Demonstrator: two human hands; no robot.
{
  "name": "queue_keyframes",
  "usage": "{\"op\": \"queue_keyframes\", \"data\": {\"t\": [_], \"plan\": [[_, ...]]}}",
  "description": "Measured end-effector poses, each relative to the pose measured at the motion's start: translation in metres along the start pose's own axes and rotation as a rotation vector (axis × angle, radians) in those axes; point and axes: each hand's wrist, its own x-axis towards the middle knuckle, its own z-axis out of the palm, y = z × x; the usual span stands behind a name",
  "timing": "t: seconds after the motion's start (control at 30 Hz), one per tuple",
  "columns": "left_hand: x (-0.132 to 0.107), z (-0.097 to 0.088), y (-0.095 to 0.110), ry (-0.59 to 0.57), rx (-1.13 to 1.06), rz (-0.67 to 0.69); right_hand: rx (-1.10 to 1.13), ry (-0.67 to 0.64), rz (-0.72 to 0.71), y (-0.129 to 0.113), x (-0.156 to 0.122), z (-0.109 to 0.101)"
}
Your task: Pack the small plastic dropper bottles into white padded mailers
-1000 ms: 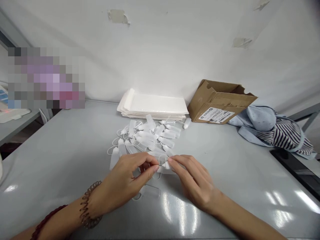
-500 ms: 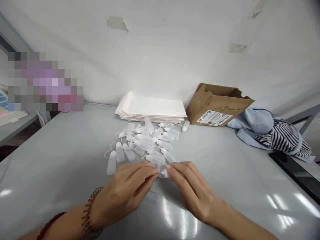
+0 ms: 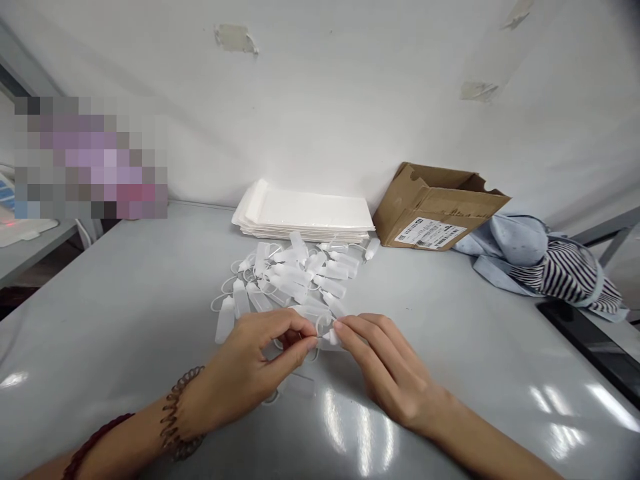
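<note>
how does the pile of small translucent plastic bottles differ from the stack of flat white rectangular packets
The piled small translucent plastic bottles lie jumbled, pointing various ways; the flat white rectangular packets are stacked in layers. The bottles are slim with white tops; the packets are broad and flat. Both rest on the shiny grey table.

on the desk (image 3: 430, 313), a heap of bottles (image 3: 290, 273) lay in the middle, with a stack of envelopes (image 3: 313, 210) just behind it, near the wall (image 3: 320, 100). right of the stack stood a box (image 3: 440, 207), and right of that a bundle of cloth (image 3: 520, 240), with a flat device (image 3: 585, 340) before it. at the heap's near edge, one bottle (image 3: 333, 337) was between the left hand (image 3: 255, 360) and the right hand (image 3: 387, 370).
</note>
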Motion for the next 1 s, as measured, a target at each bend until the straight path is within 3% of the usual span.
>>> {"op": "queue_keyframes", "data": {"t": [0.3,0.53,0.77,1.0], "plan": [[-0.001,0.005,-0.010,0.088,0.108,0.233,0.019,-0.069,-0.034,0.004,-0.006,0.006],[0.001,0.006,-0.012,0.089,0.078,0.233,-0.005,-0.066,-0.021,0.000,-0.004,0.006],[0.005,0.001,-0.009,0.059,0.013,0.079,0.070,-0.010,0.106,0.003,-0.008,0.009],[0.004,-0.001,-0.011,0.075,0.084,0.164,0.172,-0.004,0.169,0.004,-0.009,0.011]]}}
